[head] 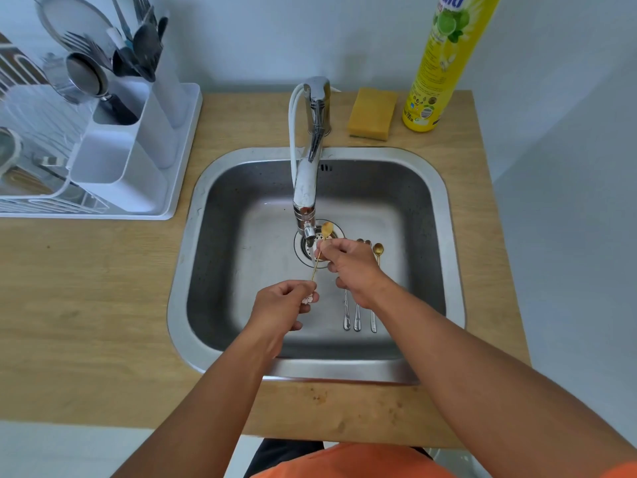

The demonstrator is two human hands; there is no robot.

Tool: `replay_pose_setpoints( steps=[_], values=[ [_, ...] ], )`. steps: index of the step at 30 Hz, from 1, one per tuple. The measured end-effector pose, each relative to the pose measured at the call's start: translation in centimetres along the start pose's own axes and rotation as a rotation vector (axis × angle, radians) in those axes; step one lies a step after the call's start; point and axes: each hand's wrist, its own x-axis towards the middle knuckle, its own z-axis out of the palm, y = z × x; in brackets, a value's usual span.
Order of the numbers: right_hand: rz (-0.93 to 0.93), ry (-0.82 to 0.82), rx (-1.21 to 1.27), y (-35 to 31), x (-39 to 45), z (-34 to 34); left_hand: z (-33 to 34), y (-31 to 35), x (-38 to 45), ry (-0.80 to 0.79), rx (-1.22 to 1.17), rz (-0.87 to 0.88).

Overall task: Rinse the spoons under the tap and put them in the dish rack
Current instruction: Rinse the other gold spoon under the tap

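Gold spoon held over sink drain, bowl just beside tap nozzle. Left hand pinched handle end; right hand pinched stem near bowl. Second gold spoon and three silver spoons lay on sink floor, partly under right hand. Dish rack at tabletop far-left corner, cutlery in holder. Sponge and detergent bottle along far edge.
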Motion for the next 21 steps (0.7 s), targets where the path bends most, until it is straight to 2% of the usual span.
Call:
replay_pose_setpoints(
  steps=[9, 21],
  values=[
    [0.039, -0.029, -0.036, 3.2, -0.8, 1.2, 0.6, 0.1, 1.0, 0.093, 0.053, 0.062],
    [0.004, 0.057, -0.025, 1.0, 1.2, 0.6, -0.7, -0.7, 1.2, -0.002, 0.280, 0.162]
  ],
)
